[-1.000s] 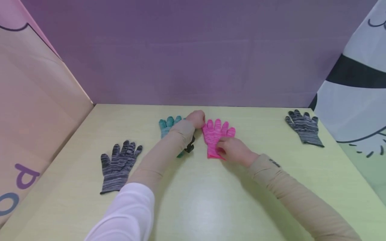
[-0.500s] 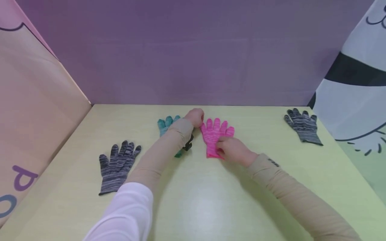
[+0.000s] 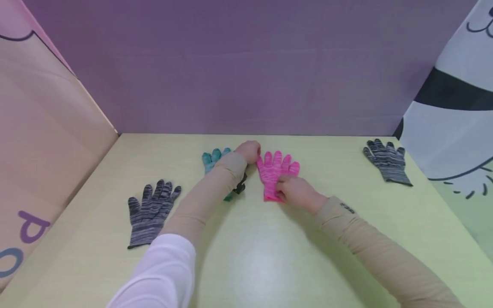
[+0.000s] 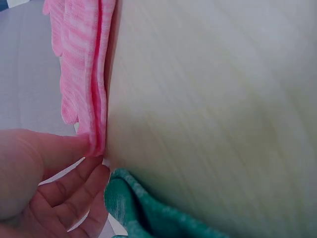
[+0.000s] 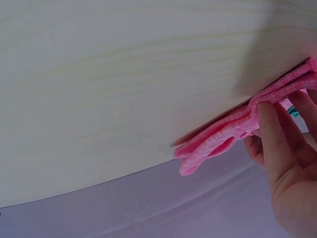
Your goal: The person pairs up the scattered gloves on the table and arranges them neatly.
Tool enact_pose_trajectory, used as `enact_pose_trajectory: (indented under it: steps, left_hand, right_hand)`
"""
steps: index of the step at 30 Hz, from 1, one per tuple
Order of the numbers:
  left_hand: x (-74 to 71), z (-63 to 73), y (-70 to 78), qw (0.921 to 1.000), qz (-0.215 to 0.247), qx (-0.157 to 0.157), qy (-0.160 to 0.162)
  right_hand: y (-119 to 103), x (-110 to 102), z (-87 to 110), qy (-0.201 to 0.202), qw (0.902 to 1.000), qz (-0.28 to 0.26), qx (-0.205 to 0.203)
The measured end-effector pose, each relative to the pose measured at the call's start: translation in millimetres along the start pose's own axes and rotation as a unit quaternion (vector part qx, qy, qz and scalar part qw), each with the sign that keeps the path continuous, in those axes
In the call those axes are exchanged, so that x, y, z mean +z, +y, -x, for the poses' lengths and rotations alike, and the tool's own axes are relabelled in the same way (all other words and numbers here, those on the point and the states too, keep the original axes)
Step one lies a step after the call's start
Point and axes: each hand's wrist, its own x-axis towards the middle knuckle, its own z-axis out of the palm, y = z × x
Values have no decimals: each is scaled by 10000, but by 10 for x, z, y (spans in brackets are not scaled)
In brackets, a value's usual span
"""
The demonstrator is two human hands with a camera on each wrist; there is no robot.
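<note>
A pink knitted glove [image 3: 272, 173] lies flat with its fingers pointing away; both wrist views show it as two stacked layers. My left hand [image 3: 249, 151] pinches the tip of its left-side finger between thumb and fingers, seen closely in the left wrist view at the pink edge [image 4: 96, 99]. Near the cuff, my right hand [image 3: 298, 192] grips the glove's right side, the thumb [image 5: 271, 124] against the pink fabric [image 5: 223, 134] in the right wrist view. A teal glove [image 3: 209, 160] lies partly hidden under my left forearm.
A grey-and-black striped glove [image 3: 152, 214] lies at the left of the pale wooden table [image 3: 250, 256], and another striped glove [image 3: 387, 161] at the far right. A purple panel [image 3: 246, 68] rises behind the table's back edge.
Both hands stay on the pink glove. My right hand draws the glove's cuff corner in slightly; the view itself shifts a little. The other gloves lie unmoved.
</note>
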Motion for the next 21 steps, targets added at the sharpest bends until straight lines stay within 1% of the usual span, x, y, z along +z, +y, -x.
enact_pose_trajectory:
  steps: [2,3,5,7,8,9,10,11,12,13,14,16,18,21]
  left_hand:
    - [32,-67,3,10000,-18,34,-16]
    - [125,-201,-68,9997,3,206,144]
    - [195,-315,-92,9994,-6,285,172]
    - [238,-399,-96,9995,127,269,105]
    - [248,-411,-89,9994,227,248,65]
    - [256,-411,-71,9991,309,263,84]
    - [180,-294,22,9992,373,118,-67]
    - [166,-254,55,9989,448,104,-45]
    - [132,-176,103,9988,468,110,8]
    - [113,-129,134,9987,494,104,46]
    - [100,-96,156,9990,422,116,92]
    - [86,-63,171,9992,307,181,184]
    - [92,-69,168,9991,230,228,280]
    - [116,-136,144,9988,230,247,366]
  right_hand:
    - [10,1,4,-76,9999,37,60]
    - [15,4,6,-106,9999,54,88]
    - [19,8,9,-145,9998,58,127]
    - [23,17,14,-91,9999,35,97]
    - [24,22,16,-40,10000,18,57]
    - [23,27,17,8,10000,11,17]
    - [22,31,17,58,10000,16,-30]
    - [21,34,17,111,9999,23,-82]
    - [20,37,16,148,9998,22,-110]
    - [17,36,14,166,9998,29,-127]
    - [12,33,10,159,9998,34,-117]
    - [7,26,4,128,9999,43,-87]
    - [1,17,0,59,10000,27,-25]
    - [2,14,-8,6,10000,43,-2]
